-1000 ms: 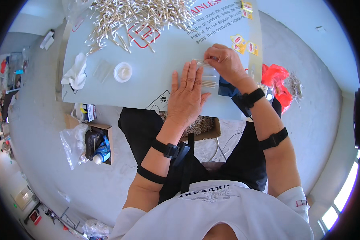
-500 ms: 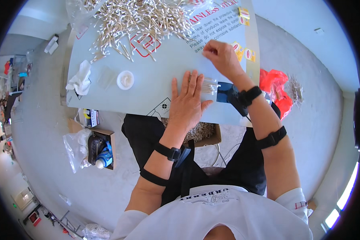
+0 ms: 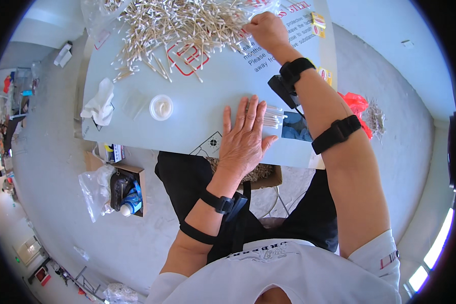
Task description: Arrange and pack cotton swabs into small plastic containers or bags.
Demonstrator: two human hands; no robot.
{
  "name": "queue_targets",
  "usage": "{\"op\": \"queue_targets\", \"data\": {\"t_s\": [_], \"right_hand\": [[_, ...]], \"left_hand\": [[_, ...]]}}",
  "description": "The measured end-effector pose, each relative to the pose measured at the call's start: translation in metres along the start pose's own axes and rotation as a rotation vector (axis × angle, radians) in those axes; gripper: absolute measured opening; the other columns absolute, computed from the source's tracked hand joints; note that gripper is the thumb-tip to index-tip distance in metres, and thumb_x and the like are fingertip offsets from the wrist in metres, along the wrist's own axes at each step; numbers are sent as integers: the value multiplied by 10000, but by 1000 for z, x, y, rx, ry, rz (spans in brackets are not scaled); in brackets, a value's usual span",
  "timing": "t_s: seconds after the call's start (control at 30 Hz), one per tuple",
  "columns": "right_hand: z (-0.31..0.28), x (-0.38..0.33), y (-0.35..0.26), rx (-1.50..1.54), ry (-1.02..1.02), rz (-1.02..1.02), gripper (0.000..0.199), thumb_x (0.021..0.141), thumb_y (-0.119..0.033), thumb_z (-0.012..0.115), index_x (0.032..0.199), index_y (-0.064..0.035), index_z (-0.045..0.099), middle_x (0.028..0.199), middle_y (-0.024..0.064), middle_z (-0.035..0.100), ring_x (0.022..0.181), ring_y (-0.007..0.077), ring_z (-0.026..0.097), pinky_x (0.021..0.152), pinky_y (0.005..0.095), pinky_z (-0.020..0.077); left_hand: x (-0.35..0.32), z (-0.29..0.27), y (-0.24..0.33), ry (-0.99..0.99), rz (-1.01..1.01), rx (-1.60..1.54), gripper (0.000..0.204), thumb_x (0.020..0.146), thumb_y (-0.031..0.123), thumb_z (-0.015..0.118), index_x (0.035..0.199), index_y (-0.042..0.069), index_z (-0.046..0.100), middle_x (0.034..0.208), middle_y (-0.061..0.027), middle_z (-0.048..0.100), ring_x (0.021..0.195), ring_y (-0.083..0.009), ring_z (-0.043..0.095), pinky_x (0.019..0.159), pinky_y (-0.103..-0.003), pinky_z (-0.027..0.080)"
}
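Observation:
My left hand (image 3: 245,134) lies flat on the grey-white table (image 3: 197,88), fingers stretched out. It rests over a small row of cotton swabs (image 3: 273,117), whose white tips stick out to its right. Beside those tips is a dark blue printed card or packet (image 3: 296,126). My right hand (image 3: 269,33) is farther off, at the right edge of a large loose heap of cotton swabs (image 3: 180,25). Its fingers are curled closed, and whatever they may hold is hidden from view.
An open round white tub (image 3: 161,107) and a crumpled tissue (image 3: 100,104) sit at the left. Small yellow packets (image 3: 317,21) lie along the right edge. A red plastic bag (image 3: 356,104) is beyond that edge. An open carton (image 3: 268,178) stands below the table front.
My right hand has moved away from me, from above the small row of swabs to the right edge of the heap. My left hand stays flat over the row.

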State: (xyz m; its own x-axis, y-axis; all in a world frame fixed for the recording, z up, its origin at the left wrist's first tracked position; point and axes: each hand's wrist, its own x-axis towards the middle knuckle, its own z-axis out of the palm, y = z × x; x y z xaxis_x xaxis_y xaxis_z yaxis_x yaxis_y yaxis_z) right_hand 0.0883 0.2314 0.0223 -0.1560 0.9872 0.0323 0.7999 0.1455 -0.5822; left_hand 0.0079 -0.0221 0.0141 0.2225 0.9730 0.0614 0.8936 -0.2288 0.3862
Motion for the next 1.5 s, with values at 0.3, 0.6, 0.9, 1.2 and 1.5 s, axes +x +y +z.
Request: {"op": "queue_targets", "data": {"t_s": [0.3, 0.6, 0.9, 1.2, 1.5], "right_hand": [[-38, -29, 21, 367, -380, 256, 208, 812, -182, 702, 705, -5, 677, 598, 14, 565, 467, 75, 418, 413, 247, 284], [-40, -102, 49, 472, -283, 82, 201, 863, -148, 660, 788, 37, 685, 672, 31, 626, 650, 80, 546, 615, 232, 438], [-45, -106, 37, 677, -189, 146, 223, 913, -193, 614, 807, -6, 675, 658, -7, 597, 581, 47, 486, 524, 194, 371], [-39, -118, 52, 849, -225, 197, 217, 886, -192, 622, 777, -15, 684, 646, 46, 628, 553, 122, 517, 546, 253, 419], [-35, -144, 46, 61, -25, -297, 131, 821, -119, 684, 876, -8, 642, 808, 99, 620, 753, 254, 607, 696, 310, 490]], "left_hand": [[-3, 2, -2, 18, 0, 1, 804, 853, 457, 626, 1466, 47, 307, 1536, -122, 265, 1426, -293, 236, 1152, -548, 132], [-3, 4, -2, 37, -3, 13, 785, 857, 452, 618, 1457, 38, 324, 1529, -124, 292, 1429, -298, 240, 1156, -549, 118], [-1, 4, -1, 28, -13, 48, 783, 867, 473, 593, 1468, 60, 308, 1532, -117, 289, 1433, -285, 233, 1159, -537, 108], [-3, 2, 1, 18, -5, 51, 778, 875, 468, 585, 1467, 48, 304, 1529, -126, 294, 1432, -288, 233, 1156, -538, 113], [-2, 5, -1, 29, -2, 77, 775, 877, 464, 582, 1472, 56, 299, 1533, -122, 290, 1433, -282, 234, 1155, -533, 126]]}}
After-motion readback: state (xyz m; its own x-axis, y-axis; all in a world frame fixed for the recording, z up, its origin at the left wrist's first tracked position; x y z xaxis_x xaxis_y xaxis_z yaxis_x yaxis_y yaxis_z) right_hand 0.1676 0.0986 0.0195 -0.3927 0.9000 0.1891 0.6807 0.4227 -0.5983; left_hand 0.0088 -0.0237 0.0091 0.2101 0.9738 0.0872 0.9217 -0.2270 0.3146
